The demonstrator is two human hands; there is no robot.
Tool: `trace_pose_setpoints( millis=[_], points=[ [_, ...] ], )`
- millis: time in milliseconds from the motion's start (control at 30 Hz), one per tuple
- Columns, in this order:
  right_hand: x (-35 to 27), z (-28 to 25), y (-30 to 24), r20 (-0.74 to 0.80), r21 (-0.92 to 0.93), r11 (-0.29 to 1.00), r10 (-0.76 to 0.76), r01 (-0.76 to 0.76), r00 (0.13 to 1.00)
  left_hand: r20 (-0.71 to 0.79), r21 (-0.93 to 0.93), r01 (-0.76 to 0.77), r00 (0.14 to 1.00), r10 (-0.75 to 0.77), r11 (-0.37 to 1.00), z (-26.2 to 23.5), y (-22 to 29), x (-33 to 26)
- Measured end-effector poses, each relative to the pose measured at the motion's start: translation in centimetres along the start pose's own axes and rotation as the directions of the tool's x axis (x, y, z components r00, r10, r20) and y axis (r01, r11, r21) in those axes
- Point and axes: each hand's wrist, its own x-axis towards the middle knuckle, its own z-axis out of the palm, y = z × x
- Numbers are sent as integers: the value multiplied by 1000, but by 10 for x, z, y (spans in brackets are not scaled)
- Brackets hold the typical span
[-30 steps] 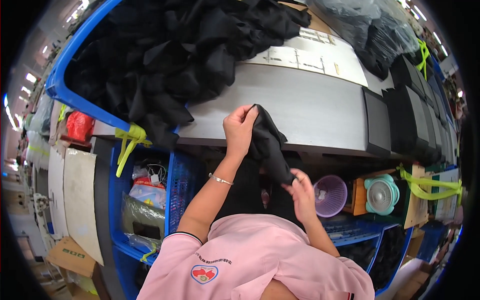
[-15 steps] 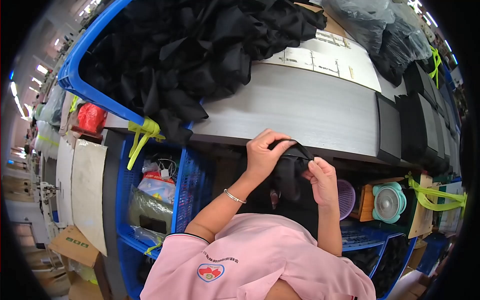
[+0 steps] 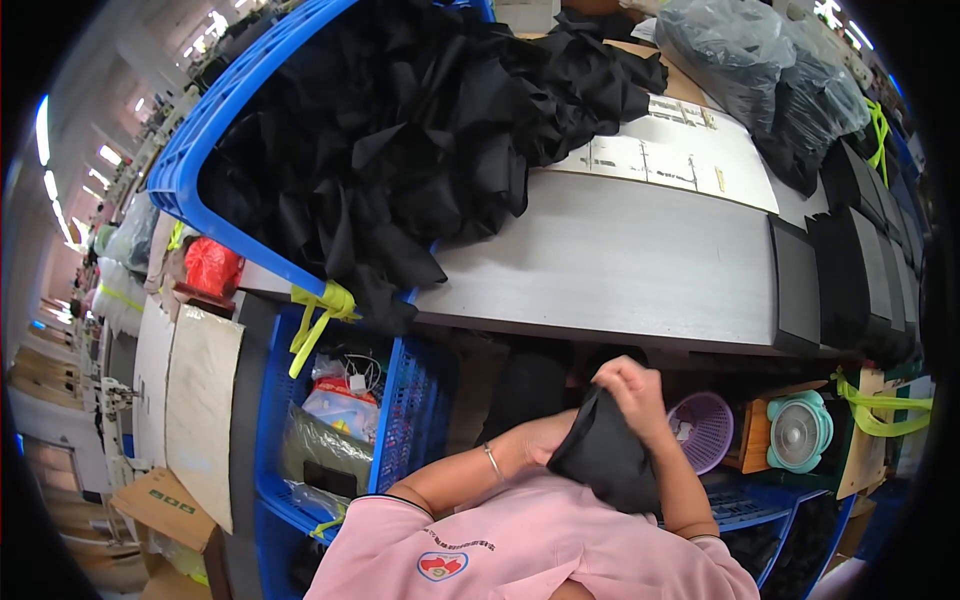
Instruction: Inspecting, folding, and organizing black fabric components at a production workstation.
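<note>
A piece of black cloth hangs close in front of my body, over the table's near side. My right hand pinches its upper edge, with the fingers closed. Lower and to the left, my left hand grips the cloth's side; its fingertips are partly hidden by the fabric. A silver bracelet circles my left wrist.
A grey table carries a blue basket heaped with black cloth, a white marked board and stacked black pieces. Below stand another blue basket, a purple basket and a small fan.
Both hands and the black cloth have moved down from the table edge toward my body. The cloth now hangs more spread out. The whole view has shifted slightly.
</note>
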Motion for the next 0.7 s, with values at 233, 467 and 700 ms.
trace_pose_setpoints(
  millis=[233,467,700],
  points=[
    [-16,50,21,-17,3,999,-50,50,999,422,368,-198,906,26,909,-35,-16,20],
    [-11,80,69,475,612,679,95,-406,875,362,394,-154,932,1,906,-36,6,6],
    [-47,71,74,252,247,710,610,-659,751,251,436,-92,968,-22,895,-40,35,2]
  ],
)
